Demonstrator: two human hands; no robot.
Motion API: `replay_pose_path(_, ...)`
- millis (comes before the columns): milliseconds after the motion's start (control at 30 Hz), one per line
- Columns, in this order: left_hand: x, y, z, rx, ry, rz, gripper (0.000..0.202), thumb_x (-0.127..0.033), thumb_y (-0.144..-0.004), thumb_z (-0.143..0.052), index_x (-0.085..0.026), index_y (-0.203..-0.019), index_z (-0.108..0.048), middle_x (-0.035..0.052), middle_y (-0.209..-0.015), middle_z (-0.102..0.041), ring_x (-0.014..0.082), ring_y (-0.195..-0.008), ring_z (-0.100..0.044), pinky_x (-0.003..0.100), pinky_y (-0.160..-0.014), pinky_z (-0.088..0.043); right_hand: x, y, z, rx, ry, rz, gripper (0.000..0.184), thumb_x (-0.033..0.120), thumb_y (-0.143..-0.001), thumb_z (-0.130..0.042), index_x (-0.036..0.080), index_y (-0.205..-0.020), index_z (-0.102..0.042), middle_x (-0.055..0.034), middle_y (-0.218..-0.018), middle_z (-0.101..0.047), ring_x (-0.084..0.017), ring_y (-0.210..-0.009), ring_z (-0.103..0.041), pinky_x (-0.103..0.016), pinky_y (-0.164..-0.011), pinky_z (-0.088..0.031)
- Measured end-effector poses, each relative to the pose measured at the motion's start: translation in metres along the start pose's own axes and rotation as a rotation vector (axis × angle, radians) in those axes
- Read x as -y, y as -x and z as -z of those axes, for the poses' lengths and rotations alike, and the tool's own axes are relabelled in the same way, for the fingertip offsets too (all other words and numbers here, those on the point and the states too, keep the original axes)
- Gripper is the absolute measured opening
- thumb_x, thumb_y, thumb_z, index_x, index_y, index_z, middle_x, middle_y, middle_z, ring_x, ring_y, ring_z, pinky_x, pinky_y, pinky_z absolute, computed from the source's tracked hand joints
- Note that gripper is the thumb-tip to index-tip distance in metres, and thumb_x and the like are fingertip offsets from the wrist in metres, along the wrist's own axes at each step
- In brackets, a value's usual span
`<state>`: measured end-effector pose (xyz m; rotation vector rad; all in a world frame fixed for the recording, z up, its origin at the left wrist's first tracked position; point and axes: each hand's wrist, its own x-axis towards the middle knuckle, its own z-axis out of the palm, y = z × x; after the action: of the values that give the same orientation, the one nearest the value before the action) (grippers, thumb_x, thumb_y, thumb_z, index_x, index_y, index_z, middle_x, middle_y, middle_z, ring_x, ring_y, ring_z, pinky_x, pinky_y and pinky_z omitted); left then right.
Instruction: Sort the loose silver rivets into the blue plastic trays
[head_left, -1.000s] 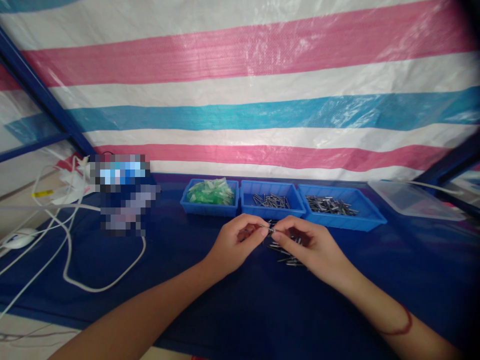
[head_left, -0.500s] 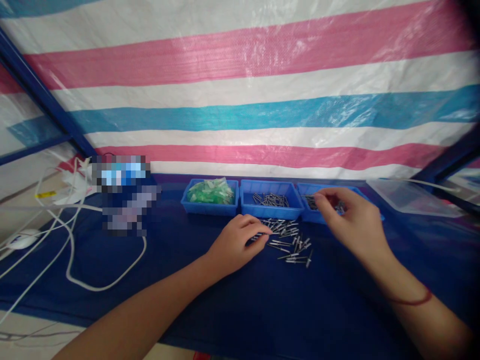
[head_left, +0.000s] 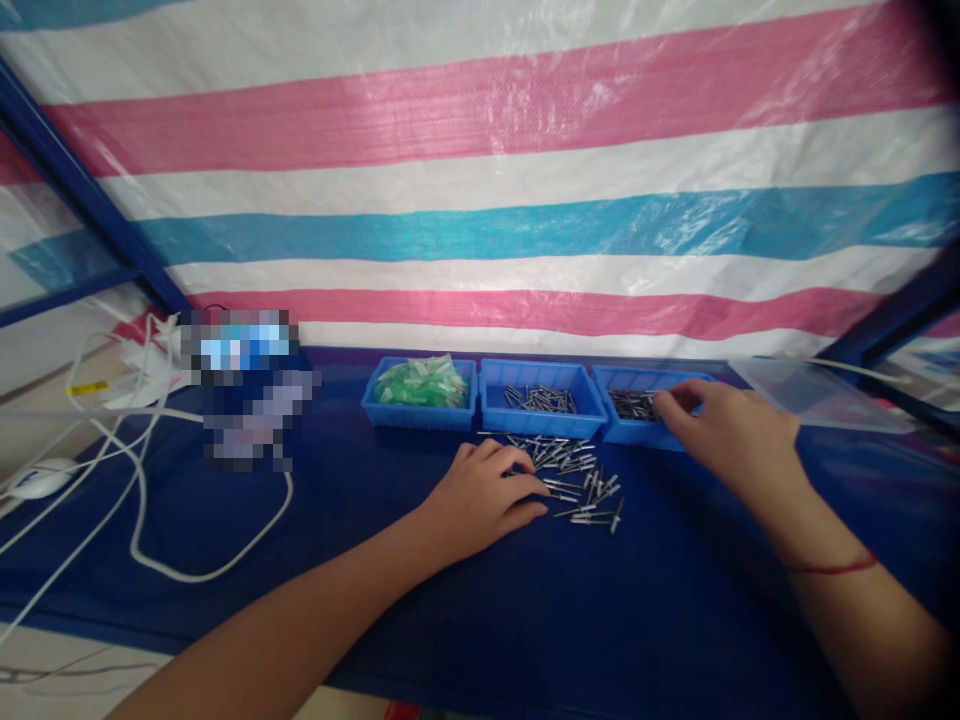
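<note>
My left hand [head_left: 487,495] rests on the blue table cover with its fingers curled. Its fingertips touch the left edge of a loose pile of small metal pins [head_left: 581,480]. What its fingers hold, if anything, is hidden. My right hand [head_left: 724,430] reaches into the right blue bin [head_left: 626,432], fingers bunched on the dark metal pins [head_left: 634,404] inside. A red string circles that wrist. The middle blue bin [head_left: 541,418] holds more metal pins. The left blue bin [head_left: 416,415] holds green plastic pieces [head_left: 421,383].
A clear plastic tray [head_left: 821,398] lies at the far right. White cables [head_left: 139,500] loop across the left of the table beside a blurred object [head_left: 247,390] and a white device [head_left: 37,478]. A striped tarp [head_left: 480,200] hangs behind the bins.
My hands were pinched together over the pile. The right hand has swung right into the right bin, and the left hand has dropped onto the table at the pile's edge.
</note>
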<state>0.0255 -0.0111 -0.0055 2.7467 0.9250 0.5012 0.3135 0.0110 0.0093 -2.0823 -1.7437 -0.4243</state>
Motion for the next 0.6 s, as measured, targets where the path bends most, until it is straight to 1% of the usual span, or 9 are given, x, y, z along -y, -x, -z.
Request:
replay_pose_path(67, 0.0, -0.001, 0.0, -0.01, -0.003, 0.013, 0.018, -0.034, -0.091, -0.052, -0.025, -0.098, -0.067, 0.0027, -0.107, -0.062, 0.0192, -0.098, -0.051, 0.032, -0.078, -0.033, 0.005, 0.001, 0.002, -0.076, -0.038, 0.029, 0.026, 0.041, -0.085, -0.051, 0.021, -0.079, -0.068, -0.0099, -0.075, -0.067, -0.024, -0.065, -0.057, -0.032, -0.053, -0.027)
replay_pose_path(133, -0.001, -0.002, 0.001, -0.02, -0.007, 0.036, 0.017, -0.032, -0.091, -0.053, -0.024, -0.095, -0.067, 0.0026, -0.105, -0.062, 0.0184, -0.096, -0.052, 0.032, -0.078, -0.032, 0.013, 0.003, 0.003, -0.115, -0.107, 0.075, 0.022, 0.037, -0.084, -0.052, 0.021, -0.08, -0.068, -0.0082, -0.078, -0.068, -0.025, -0.072, -0.058, -0.033, -0.057, -0.032)
replay_pose_path(233, -0.001, -0.003, 0.002, -0.016, -0.022, 0.072, 0.017, -0.033, -0.091, -0.053, -0.022, -0.094, -0.066, 0.0034, -0.105, -0.061, 0.019, -0.097, -0.051, 0.032, -0.078, -0.033, 0.031, 0.011, 0.007, -0.129, -0.275, 0.241, 0.019, 0.033, -0.086, -0.052, 0.02, -0.08, -0.066, -0.0064, -0.083, -0.069, -0.025, -0.081, -0.058, -0.036, -0.068, -0.039)
replay_pose_path(300, -0.001, -0.003, 0.001, -0.013, -0.043, 0.084, 0.017, -0.033, -0.092, -0.052, -0.021, -0.093, -0.065, 0.0035, -0.106, -0.06, 0.0196, -0.098, -0.05, 0.032, -0.079, -0.034, 0.046, 0.019, 0.01, -0.111, -0.404, 0.368, 0.019, 0.03, -0.087, -0.051, 0.02, -0.078, -0.064, -0.0066, -0.084, -0.068, -0.024, -0.083, -0.058, -0.037, -0.074, -0.041)
replay_pose_path(367, -0.001, -0.003, 0.0, -0.024, -0.073, 0.088, 0.017, -0.031, -0.093, -0.05, -0.021, -0.092, -0.064, 0.0035, -0.106, -0.06, 0.0201, -0.099, -0.05, 0.033, -0.079, -0.034, 0.06, 0.028, 0.014, -0.049, -0.529, 0.472, 0.018, 0.027, -0.088, -0.05, 0.02, -0.077, -0.063, -0.0064, -0.083, -0.067, -0.022, -0.081, -0.057, -0.037, -0.077, -0.042)
replay_pose_path(467, 0.0, -0.003, -0.002, -0.088, -0.116, 0.131, 0.017, -0.027, -0.094, -0.047, -0.017, -0.092, -0.061, 0.0053, -0.106, -0.058, 0.0208, -0.098, -0.049, 0.034, -0.079, -0.035, 0.076, 0.039, 0.017, 0.133, -0.653, 0.595, 0.013, 0.022, -0.086, -0.052, 0.02, -0.08, -0.063, -0.0047, -0.081, -0.066, -0.019, -0.077, -0.057, -0.036, -0.076, -0.043)
replay_pose_path(533, 0.001, -0.004, -0.003, -0.142, -0.12, 0.167, 0.016, -0.025, -0.094, -0.045, -0.016, -0.093, -0.058, 0.0068, -0.108, -0.057, 0.0211, -0.098, -0.048, 0.034, -0.08, -0.036, 0.081, 0.043, 0.016, 0.23, -0.686, 0.648, 0.009, 0.022, -0.084, -0.055, 0.02, -0.084, -0.064, -0.0048, -0.083, -0.066, -0.02, -0.078, -0.058, -0.037, -0.075, -0.045)
replay_pose_path(600, 0.001, -0.004, -0.003, -0.17, -0.089, 0.179, 0.015, -0.023, -0.095, -0.043, -0.017, -0.094, -0.057, 0.0072, -0.108, -0.056, 0.021, -0.099, -0.048, 0.034, -0.082, -0.036, 0.082, 0.045, 0.015, 0.271, -0.727, 0.663, 0.009, 0.023, -0.085, -0.056, 0.02, -0.087, -0.064, -0.0058, -0.085, -0.066, -0.021, -0.081, -0.058, -0.037, -0.075, -0.046)
